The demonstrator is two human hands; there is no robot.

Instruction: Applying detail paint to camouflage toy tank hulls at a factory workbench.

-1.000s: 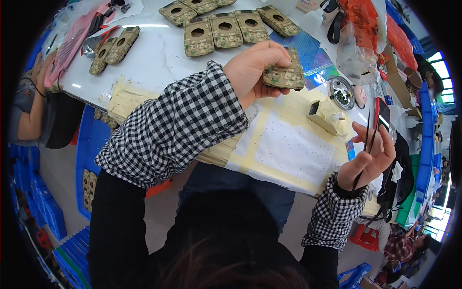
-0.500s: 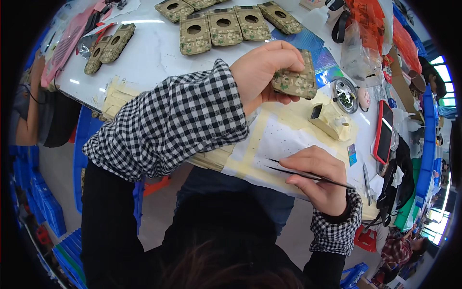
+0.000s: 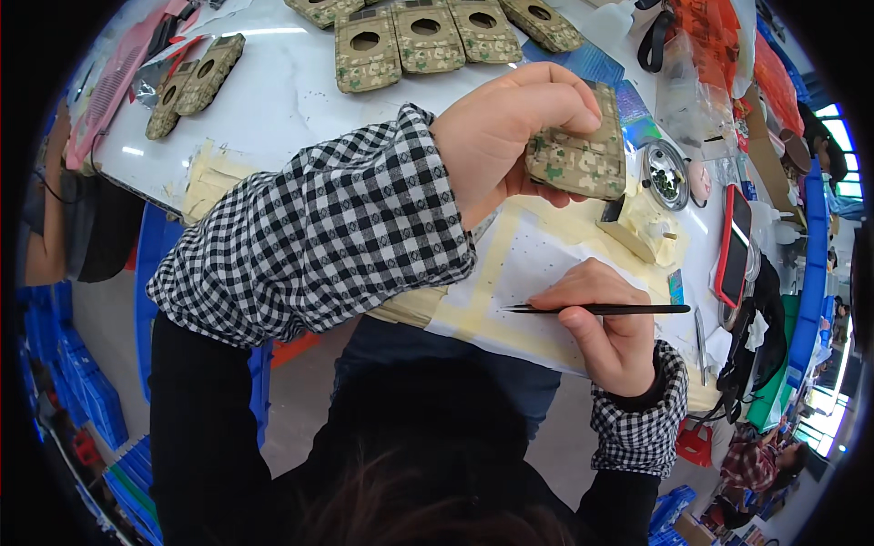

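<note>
A camouflage-painted model tank hull (image 3: 584, 159) is gripped in my left hand (image 3: 505, 127), raised above the table and tilted. My right hand (image 3: 608, 328) pinches a pair of black tweezers (image 3: 651, 309) between thumb and fingers. Their tips point left, close together, over a white paper sheet (image 3: 473, 305) dotted with tiny dark specks. Whether the tips hold anything is too small to tell. Beyond the right hand sit a tape-covered block (image 3: 642, 232) and a round metal dish (image 3: 683, 193) with small dark green bits in it.
Several more camouflage hulls with round openings (image 3: 425, 50) stand at the table's far side, and two others (image 3: 208, 77) at far left. On the right lie a red-cased phone (image 3: 734, 246) and a second metal tool (image 3: 700, 337). A person's arm (image 3: 47, 218) shows at far left.
The tweezers have turned nearly level and their tips have come together. My left hand has shifted slightly right with the hull, bringing it nearer.
</note>
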